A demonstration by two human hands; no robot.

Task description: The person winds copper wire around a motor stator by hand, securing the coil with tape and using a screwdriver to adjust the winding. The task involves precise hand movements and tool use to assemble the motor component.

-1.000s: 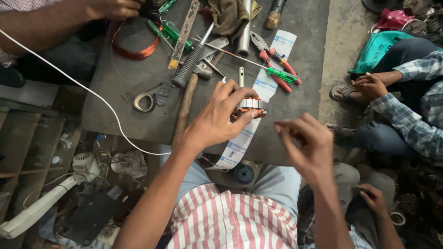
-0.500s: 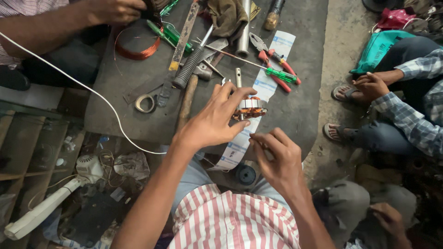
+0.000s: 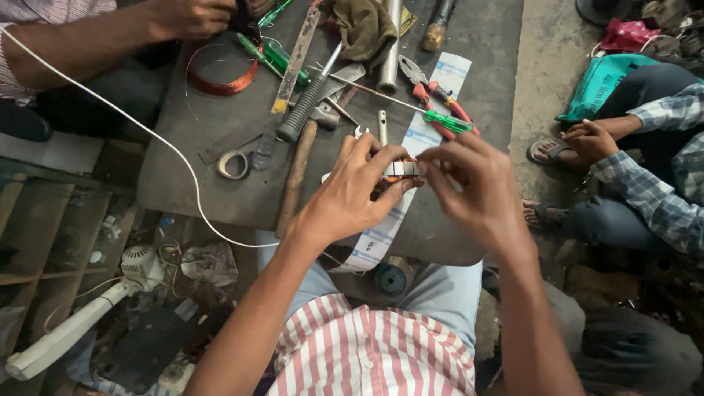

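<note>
Dark, scuffed metal makes up the bench top (image 3: 220, 191), cluttered with tools and seen from straight above. At far left, off the bench, a white plastic fan (image 3: 88, 308) lies among scraps on the floor, and a white cord (image 3: 125, 117) curves across the bench edge. A co-worker's hand (image 3: 191, 16) at the top left rests by a hoop of copper wire (image 3: 220, 81), shiny and reddish. Next come a small tape roll (image 3: 235, 165), a wooden-handled hammer (image 3: 297, 172) and a ribbed black grip (image 3: 304, 110).

Near the middle, the left hand (image 3: 352, 194) pinches a small coil core (image 3: 402, 170) between thumb and fingers: a stack of grey metal plates with copper windings showing below, held just above the bench over a long white paper strip (image 3: 411, 169). The right hand (image 3: 473, 183) meets it from the other side, fingertips pressed together at the core's end, seemingly on something too thin to make out.

Judging by this, the winding looks partly built and is being handled fine-work style; how much remains cannot be told.

Farther right lie red-handled pliers (image 3: 433, 99) and a green screwdriver (image 3: 447, 121); beyond the bench, a seated person's checked sleeve (image 3: 645, 198).
</note>
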